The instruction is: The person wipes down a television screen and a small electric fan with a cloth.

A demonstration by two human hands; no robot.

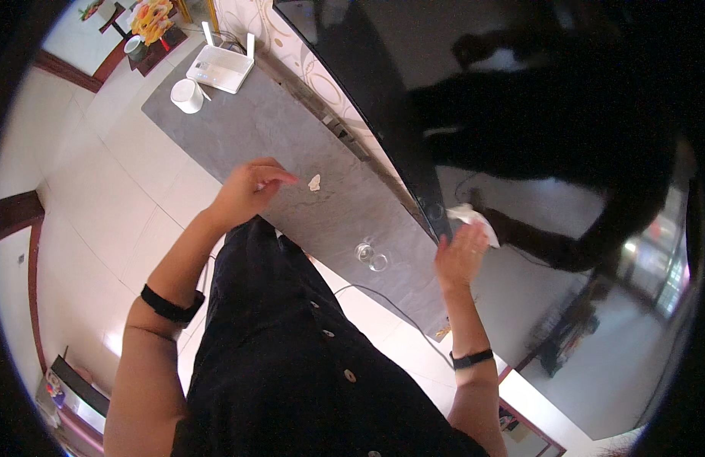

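Note:
With its palm turned to the glossy black television screen (535, 131), my right hand (462, 254) presses a white tissue or cloth (482, 224) against the lower part of the panel. Above the near edge of the grey stone-look cabinet top (284, 131), my left hand (258, 187) is raised with its fingers bent; nothing shows in it. A small crumpled off-white scrap (314, 183) lies on the top just beyond those fingers. Between my hands, nearer the right one, two small clear round glass or plastic pieces (372, 257) sit on the same surface.
A white router (221, 67) with upright antennas and a white cylindrical device (187, 96) stand at the cabinet's far left end. Behind it, artificial flowers (150, 21) rise over a dark stand. A cable (386, 298) runs past the cabinet's near edge. The screen reflects my body.

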